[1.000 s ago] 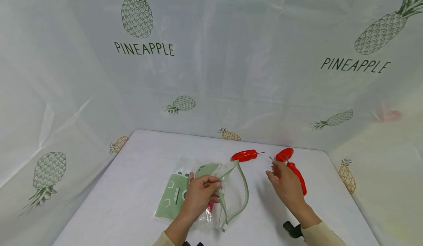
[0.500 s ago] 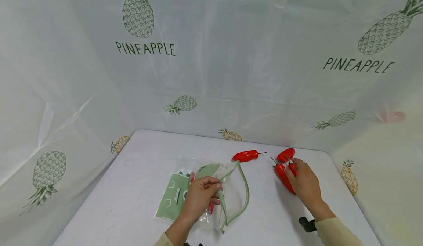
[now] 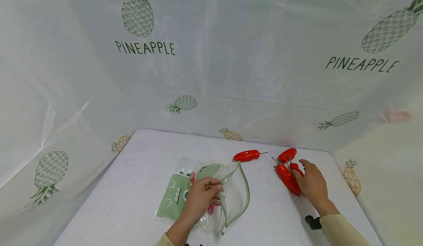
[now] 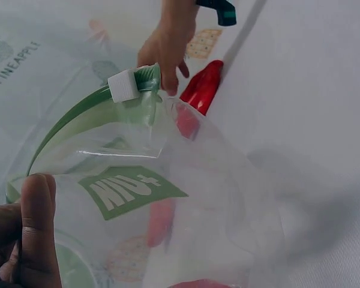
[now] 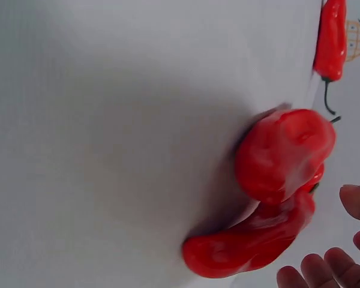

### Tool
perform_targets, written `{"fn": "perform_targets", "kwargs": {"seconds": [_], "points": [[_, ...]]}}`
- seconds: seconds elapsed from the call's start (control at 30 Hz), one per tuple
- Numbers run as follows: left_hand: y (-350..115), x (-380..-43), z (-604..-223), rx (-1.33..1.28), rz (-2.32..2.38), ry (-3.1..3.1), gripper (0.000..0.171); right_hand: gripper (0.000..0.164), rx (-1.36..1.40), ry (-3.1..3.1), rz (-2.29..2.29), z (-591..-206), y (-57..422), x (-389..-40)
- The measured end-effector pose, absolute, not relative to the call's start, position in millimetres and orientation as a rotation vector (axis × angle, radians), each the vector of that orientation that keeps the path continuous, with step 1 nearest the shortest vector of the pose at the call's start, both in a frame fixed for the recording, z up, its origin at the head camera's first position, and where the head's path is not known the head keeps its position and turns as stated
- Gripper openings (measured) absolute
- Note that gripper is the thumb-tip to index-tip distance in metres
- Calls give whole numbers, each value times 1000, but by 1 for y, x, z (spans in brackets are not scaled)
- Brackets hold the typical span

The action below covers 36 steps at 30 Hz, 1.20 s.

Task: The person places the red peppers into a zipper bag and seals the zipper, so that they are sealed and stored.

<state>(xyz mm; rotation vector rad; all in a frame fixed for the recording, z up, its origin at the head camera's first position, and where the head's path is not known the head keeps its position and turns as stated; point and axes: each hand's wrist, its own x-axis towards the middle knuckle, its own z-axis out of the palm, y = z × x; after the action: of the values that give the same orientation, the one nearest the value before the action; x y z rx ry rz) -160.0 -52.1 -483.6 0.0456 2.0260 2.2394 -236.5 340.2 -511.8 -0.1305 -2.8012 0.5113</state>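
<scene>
My left hand (image 3: 199, 196) pinches the green-edged mouth of a clear zip bag (image 3: 246, 191), which gapes to the right. The bag has a white slider (image 4: 123, 86) on its green zip and a green printed label (image 4: 132, 192). Beneath that hand shows something pinkish-red, mostly hidden. On the right, my right hand (image 3: 312, 183) reaches over a red pepper (image 3: 296, 169) that it partly covers. Its fingers are spread and stand apart from the peppers in the right wrist view. A long red pepper (image 3: 287, 180) lies to its left, and another red pepper (image 3: 287, 155) behind.
A single red pepper (image 3: 246, 155) lies farther back, beyond the bag's mouth. Flat green printed packaging (image 3: 172, 198) is left of the left hand. A white sheet with pineapple prints (image 3: 185, 102) rises behind the white table (image 3: 132, 187).
My right hand has moved rightward, from over the left pepper of the group to the right side, uncovering the long pepper. My left hand has kept its grip on the bag's edge.
</scene>
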Motion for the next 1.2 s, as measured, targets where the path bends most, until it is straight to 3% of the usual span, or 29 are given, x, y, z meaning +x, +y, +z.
{"fn": "perform_targets", "kwargs": {"seconds": [0.3, 0.63, 1.2], "points": [[-51, -161, -485, 42, 2237, 2024, 21, 62, -83, -2826, 505, -520, 348, -243], [-51, -162, -488, 28, 2225, 2028, 20, 76, -136, -2981, 606, -521, 363, -250], [-50, -160, -488, 32, 2226, 2033, 23, 64, -452, -3000, 729, -524, 384, -262]]}}
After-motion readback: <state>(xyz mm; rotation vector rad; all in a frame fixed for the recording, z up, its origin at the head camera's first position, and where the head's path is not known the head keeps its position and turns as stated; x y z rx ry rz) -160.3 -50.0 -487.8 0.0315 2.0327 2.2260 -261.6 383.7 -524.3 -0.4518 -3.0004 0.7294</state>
